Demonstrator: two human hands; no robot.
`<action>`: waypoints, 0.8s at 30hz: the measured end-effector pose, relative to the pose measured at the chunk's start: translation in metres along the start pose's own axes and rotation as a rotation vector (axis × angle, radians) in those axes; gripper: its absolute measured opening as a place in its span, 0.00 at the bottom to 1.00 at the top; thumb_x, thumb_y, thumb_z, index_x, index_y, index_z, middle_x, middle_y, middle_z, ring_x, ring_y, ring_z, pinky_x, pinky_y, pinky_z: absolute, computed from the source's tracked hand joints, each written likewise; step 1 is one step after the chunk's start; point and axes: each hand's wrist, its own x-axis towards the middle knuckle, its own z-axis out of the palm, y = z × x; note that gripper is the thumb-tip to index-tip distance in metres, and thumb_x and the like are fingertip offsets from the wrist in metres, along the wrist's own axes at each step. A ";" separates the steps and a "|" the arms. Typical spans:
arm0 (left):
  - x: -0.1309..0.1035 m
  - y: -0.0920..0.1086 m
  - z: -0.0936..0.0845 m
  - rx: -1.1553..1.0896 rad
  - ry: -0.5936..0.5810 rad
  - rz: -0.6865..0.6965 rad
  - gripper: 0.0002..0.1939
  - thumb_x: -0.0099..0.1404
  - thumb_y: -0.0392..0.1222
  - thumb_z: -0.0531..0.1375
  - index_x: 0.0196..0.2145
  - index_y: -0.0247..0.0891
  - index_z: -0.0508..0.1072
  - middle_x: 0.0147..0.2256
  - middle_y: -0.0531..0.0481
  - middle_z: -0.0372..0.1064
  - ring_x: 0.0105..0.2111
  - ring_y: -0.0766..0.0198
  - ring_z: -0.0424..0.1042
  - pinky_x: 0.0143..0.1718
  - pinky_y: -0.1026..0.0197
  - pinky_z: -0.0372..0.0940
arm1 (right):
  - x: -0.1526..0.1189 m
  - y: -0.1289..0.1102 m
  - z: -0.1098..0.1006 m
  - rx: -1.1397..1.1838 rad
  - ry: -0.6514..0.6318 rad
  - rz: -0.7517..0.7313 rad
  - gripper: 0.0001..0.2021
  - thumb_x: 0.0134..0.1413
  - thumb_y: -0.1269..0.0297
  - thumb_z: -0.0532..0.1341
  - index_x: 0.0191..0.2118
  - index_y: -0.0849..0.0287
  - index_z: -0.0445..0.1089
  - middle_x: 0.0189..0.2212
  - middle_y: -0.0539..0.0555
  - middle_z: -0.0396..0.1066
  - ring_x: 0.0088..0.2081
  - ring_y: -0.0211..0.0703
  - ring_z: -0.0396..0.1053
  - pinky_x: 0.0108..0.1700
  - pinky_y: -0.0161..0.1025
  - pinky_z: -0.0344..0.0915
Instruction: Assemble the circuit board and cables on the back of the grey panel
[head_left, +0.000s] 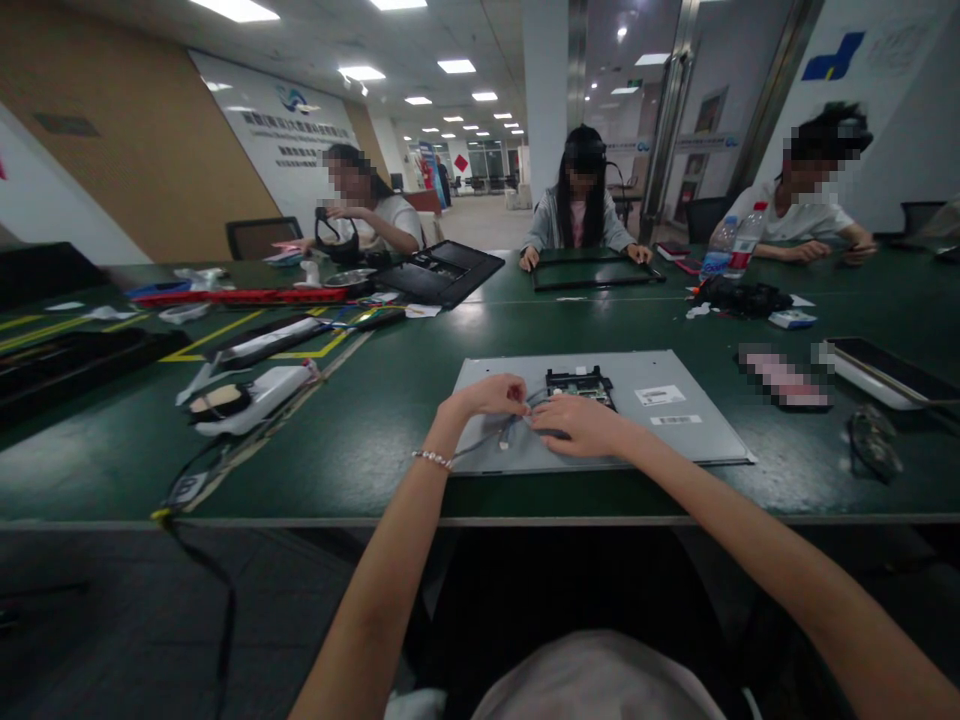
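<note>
A flat grey display panel (705, 395) lies back side up on the table in front of me. A small circuit board in a black frame (581, 382) sits near its far middle, partly covered by my right hand. A thin grey cable (504, 432) runs across the panel's left half. My left hand (495, 396), with a beaded bracelet at the wrist, has its fingers closed on the cable. Close beside it, my right hand (574, 424) rests over the panel, its fingertips pinched at the same cable. The exact grip is too small to make out.
On the green table (360, 440), a white device with a black pad (255, 398) lies left. A phone (784, 378), a white-and-black device (889, 372) and bottles (742, 240) are right. Several people sit opposite; one holds a black frame (592, 272). A dark cover (442, 272) lies farther back.
</note>
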 end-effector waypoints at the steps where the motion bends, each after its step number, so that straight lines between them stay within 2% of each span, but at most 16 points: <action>1: -0.001 0.001 0.000 0.008 -0.001 -0.005 0.12 0.51 0.47 0.66 0.30 0.38 0.72 0.30 0.51 0.71 0.31 0.63 0.68 0.33 0.64 0.60 | 0.000 -0.001 -0.001 0.007 0.001 0.006 0.12 0.63 0.68 0.58 0.48 0.58 0.76 0.49 0.58 0.77 0.52 0.50 0.72 0.58 0.51 0.63; 7: -0.001 0.005 0.000 0.105 0.005 0.010 0.16 0.51 0.50 0.67 0.33 0.37 0.73 0.34 0.48 0.71 0.33 0.61 0.69 0.34 0.63 0.61 | -0.002 -0.005 -0.003 0.038 0.000 0.026 0.10 0.61 0.68 0.60 0.45 0.57 0.77 0.44 0.56 0.79 0.47 0.50 0.74 0.56 0.50 0.65; 11: -0.008 0.013 0.008 0.276 0.087 -0.036 0.18 0.54 0.51 0.67 0.36 0.36 0.73 0.38 0.43 0.71 0.40 0.56 0.70 0.41 0.61 0.63 | -0.003 -0.006 -0.006 0.036 -0.010 0.031 0.10 0.61 0.68 0.60 0.44 0.58 0.78 0.43 0.57 0.79 0.46 0.50 0.74 0.54 0.49 0.66; 17: -0.037 0.057 0.036 0.477 0.261 -0.220 0.15 0.65 0.43 0.60 0.47 0.32 0.70 0.50 0.36 0.67 0.51 0.49 0.68 0.51 0.54 0.62 | -0.002 -0.011 -0.011 0.015 -0.045 0.052 0.09 0.61 0.67 0.60 0.41 0.61 0.78 0.40 0.60 0.79 0.43 0.50 0.73 0.51 0.48 0.66; 21: -0.047 0.086 0.051 0.494 0.275 -0.352 0.11 0.69 0.39 0.54 0.48 0.33 0.68 0.49 0.37 0.70 0.49 0.51 0.71 0.49 0.55 0.63 | -0.003 -0.014 -0.010 -0.001 -0.033 0.054 0.09 0.61 0.66 0.60 0.40 0.62 0.77 0.38 0.61 0.78 0.42 0.51 0.73 0.50 0.49 0.65; 24: -0.047 0.095 0.056 0.470 0.277 -0.415 0.11 0.70 0.37 0.53 0.48 0.33 0.68 0.47 0.37 0.72 0.47 0.53 0.73 0.46 0.57 0.64 | -0.005 -0.014 -0.008 -0.025 -0.025 0.036 0.10 0.62 0.65 0.59 0.40 0.63 0.77 0.38 0.61 0.78 0.43 0.52 0.73 0.51 0.49 0.65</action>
